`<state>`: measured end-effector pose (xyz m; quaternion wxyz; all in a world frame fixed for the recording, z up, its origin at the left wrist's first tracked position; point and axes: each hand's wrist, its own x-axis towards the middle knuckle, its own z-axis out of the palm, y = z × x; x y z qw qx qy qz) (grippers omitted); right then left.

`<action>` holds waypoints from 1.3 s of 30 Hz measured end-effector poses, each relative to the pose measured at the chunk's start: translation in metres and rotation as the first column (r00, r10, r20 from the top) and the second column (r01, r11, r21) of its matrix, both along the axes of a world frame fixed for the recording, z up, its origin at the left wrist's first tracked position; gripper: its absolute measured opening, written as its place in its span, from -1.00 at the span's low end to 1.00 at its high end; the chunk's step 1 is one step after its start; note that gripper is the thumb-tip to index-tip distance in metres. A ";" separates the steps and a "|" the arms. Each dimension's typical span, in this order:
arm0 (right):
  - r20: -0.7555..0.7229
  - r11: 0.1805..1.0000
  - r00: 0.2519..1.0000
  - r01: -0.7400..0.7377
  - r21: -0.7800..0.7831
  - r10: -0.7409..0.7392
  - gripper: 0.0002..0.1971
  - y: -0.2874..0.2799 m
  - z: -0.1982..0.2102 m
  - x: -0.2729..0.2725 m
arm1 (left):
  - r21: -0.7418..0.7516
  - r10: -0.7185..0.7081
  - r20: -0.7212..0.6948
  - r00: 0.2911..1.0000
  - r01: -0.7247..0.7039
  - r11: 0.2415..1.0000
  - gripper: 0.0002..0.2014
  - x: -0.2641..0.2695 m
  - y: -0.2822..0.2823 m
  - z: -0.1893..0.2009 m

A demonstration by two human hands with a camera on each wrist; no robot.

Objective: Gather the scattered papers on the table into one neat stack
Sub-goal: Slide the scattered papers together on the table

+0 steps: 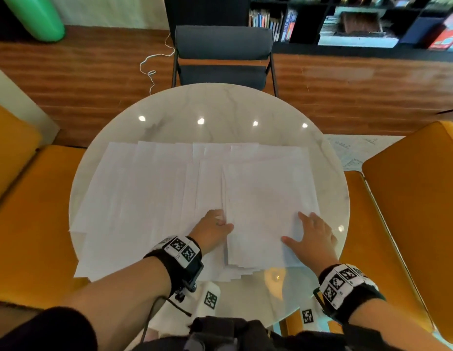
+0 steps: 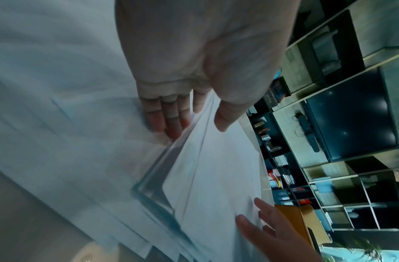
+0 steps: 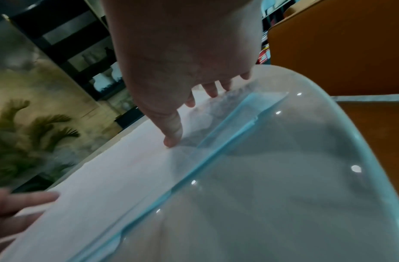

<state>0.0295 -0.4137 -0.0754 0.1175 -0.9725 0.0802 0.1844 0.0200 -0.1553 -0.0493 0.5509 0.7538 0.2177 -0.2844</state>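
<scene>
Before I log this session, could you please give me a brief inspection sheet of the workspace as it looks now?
Surface: round glossy marble table.
Job's things: white papers fanned overlapping across it, thicker pile at right.
Clutter: nothing seen.
Hands: left hand pinches the pile's left edge; right hand rests flat on its right side.
Cables: white cord on the floor.
Surroundings: dark chair, orange seats, bookshelf.

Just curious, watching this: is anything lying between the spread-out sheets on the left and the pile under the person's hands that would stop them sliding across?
Nothing visible. The spread sheets overlap right up to the pile, where the left hand already touches its edge.
</scene>
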 end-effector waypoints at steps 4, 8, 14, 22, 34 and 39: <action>0.031 0.995 0.995 -0.097 0.031 0.096 -0.18 0.010 0.000 -0.011 | -0.043 0.138 -0.054 0.989 -0.141 0.989 -0.41 0.004 -0.010 -0.002; 0.057 0.986 0.989 -0.143 0.087 0.138 -0.26 0.015 0.003 -0.012 | -0.157 0.174 -0.091 0.980 -0.187 0.970 -0.58 0.005 -0.018 0.001; 0.064 0.970 0.998 -0.012 0.244 -0.004 -0.32 0.004 0.009 -0.003 | -0.040 0.021 0.023 1.000 -0.020 0.999 -0.46 0.008 -0.025 0.006; -0.188 0.486 0.893 0.387 0.783 -0.408 -0.25 -0.008 0.017 0.018 | -0.186 -0.020 0.060 0.998 0.031 0.982 -0.47 0.006 0.001 0.021; -0.102 0.658 0.945 0.291 0.695 -0.310 -0.72 0.059 0.014 0.020 | 0.314 -0.115 0.086 0.990 0.082 0.946 -0.49 -0.006 0.038 0.008; -0.107 0.666 0.933 0.323 0.672 -0.345 -0.88 0.075 0.009 0.019 | 0.549 -0.175 -0.002 0.985 0.147 0.823 -0.47 -0.010 0.045 0.004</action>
